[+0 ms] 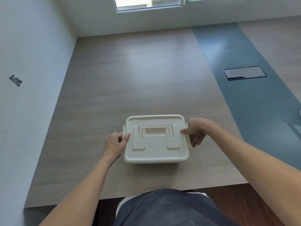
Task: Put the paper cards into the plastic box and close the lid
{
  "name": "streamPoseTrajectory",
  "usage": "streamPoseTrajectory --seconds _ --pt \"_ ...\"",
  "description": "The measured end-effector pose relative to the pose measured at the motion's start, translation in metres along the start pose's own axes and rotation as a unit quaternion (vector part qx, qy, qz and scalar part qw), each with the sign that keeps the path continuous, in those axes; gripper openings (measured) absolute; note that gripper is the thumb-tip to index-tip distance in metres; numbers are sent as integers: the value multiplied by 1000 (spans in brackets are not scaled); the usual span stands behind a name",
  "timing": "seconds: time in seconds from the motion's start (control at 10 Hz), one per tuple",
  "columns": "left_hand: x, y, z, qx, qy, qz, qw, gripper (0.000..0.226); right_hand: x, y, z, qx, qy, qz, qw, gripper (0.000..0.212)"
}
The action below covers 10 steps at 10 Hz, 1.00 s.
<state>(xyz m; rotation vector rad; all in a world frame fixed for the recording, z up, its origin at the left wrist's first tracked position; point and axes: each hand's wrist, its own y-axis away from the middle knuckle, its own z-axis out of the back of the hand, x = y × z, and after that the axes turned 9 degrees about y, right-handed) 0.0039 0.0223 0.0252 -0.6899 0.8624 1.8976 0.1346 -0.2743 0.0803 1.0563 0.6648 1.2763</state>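
We see a cream box sitting on the wooden table, near its front edge, straight ahead of the person at twelve o'clock. The lid lies flat on top, its edges lined up with the box all round, and the handle is folded down into its recess. No cards are in sight; we cannot tell what the box holds.

The left hand is at the box's nine o'clock side. Its thumb rests on the lid's edge and its fingers curl around the side latch, a narrow pinch on that latch. The right hand is at the three o'clock side. Its thumb tip presses on the lid's rim, and its fingers wrap down behind the right latch, again a narrow pinch. Whether either latch is snapped home we cannot tell.

Both bare forearms reach in from five and seven o'clock. At about two o'clock from the box, well apart from it, a dark flap is set into a grey-blue strip of the table. A white wall runs along the table's nine o'clock side, and a window stands beyond the far edge.
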Motion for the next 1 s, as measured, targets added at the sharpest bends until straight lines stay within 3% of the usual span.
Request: streamPoseTrajectory --seconds 0.2,0.5,0.8,0.9,1.0 --pt "-8 -9 -4 -22 13 11 1000 43 11 -9 3 -45 0 17 999 58" --pt "-27 -56 -11 -81 48 37 995 44 37 -28 27 -217 -16 60 974 44" --pt "-47 -105 -3 -90 48 17 995 45 58 -54 52 -295 -29 77 952 52" --pt "-48 -106 4 -70 34 21 997 52 55 -54 55 -301 -21 96 948 57" --pt "-36 -99 3 -85 74 44 993 82 37 -58 43 -351 -72 127 925 70"
